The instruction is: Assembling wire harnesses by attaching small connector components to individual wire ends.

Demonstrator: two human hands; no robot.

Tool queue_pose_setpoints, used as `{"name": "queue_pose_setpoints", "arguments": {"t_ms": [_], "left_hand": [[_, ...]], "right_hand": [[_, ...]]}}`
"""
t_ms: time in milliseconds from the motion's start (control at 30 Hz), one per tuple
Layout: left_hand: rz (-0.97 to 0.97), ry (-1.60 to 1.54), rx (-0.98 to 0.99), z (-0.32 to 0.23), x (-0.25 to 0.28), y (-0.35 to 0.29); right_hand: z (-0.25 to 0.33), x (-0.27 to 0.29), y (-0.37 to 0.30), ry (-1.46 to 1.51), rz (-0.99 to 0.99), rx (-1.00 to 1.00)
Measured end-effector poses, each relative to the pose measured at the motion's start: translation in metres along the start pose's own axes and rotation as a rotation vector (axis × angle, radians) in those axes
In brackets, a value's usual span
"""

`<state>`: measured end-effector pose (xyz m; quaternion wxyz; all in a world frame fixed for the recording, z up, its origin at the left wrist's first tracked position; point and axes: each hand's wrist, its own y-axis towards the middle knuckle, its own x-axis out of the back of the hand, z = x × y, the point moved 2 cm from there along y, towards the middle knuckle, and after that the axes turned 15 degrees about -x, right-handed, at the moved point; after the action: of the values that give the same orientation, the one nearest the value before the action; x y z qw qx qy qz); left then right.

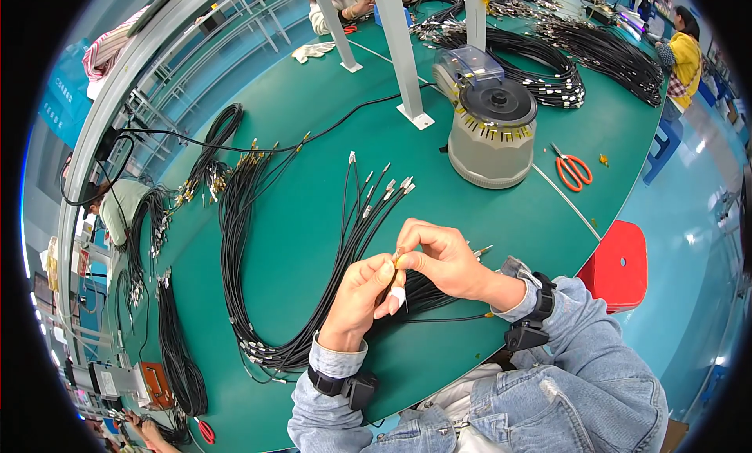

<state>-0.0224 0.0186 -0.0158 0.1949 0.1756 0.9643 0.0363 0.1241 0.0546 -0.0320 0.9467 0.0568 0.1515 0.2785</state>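
My left hand [365, 290] and my right hand [442, 259] meet above the near part of the green table, fingertips pinched together. Between them shows a small piece of amber tape [400, 260]; the thin cable end it seems to sit on is mostly covered by my fingers. A small white piece [398, 297] shows at the left fingers; whether it is a tag or a wrap I cannot tell. Beneath my hands runs a looped bundle of black cables [258, 339], its connector ends [392, 188] fanned out just beyond my left hand.
A round tape dispenser [493, 132] with amber strips stands beyond my hands. Orange-handled scissors [574, 171] lie right of it. More cable bundles [178, 343] line the left and far table [313, 171]. Metal posts [407, 69] rise behind. A red stool [619, 267] stands right; co-workers sit around.
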Motion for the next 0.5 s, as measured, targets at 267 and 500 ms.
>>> {"name": "queue_pose_setpoints", "arguments": {"t_ms": [267,500], "left_hand": [[0.063,-0.070,0.068,-0.0003,0.0036,0.0002],[0.031,0.213,0.017,-0.0085,-0.0020,0.0013]], "right_hand": [[0.0060,-0.0017,-0.0027,-0.302,-0.068,0.180],[0.0029,0.0032,-0.0019,-0.257,-0.030,0.132]]}}
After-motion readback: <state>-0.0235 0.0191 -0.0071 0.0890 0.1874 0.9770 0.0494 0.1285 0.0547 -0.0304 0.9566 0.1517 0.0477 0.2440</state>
